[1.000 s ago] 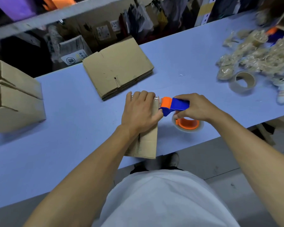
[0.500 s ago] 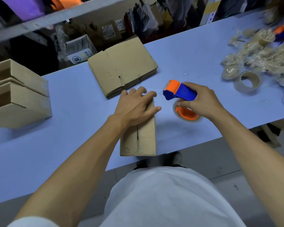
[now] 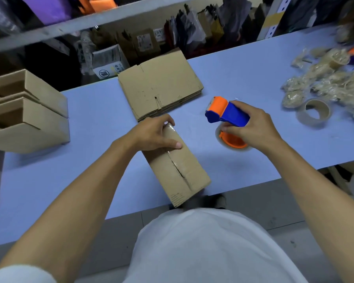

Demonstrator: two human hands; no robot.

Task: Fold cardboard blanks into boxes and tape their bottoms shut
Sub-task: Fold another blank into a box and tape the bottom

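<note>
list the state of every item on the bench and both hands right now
box: flaps closed, clear tape along the seam, lying on the table
left hand: pressing flat on the box's far end
right hand: gripping the tape dispenser
tape dispenser: lifted off the box, to its right
stack of flat blanks: unfolded, lying flat
finished boxes: on their sides, open ends showing
spare tape roll: lying flat, untouched
</note>
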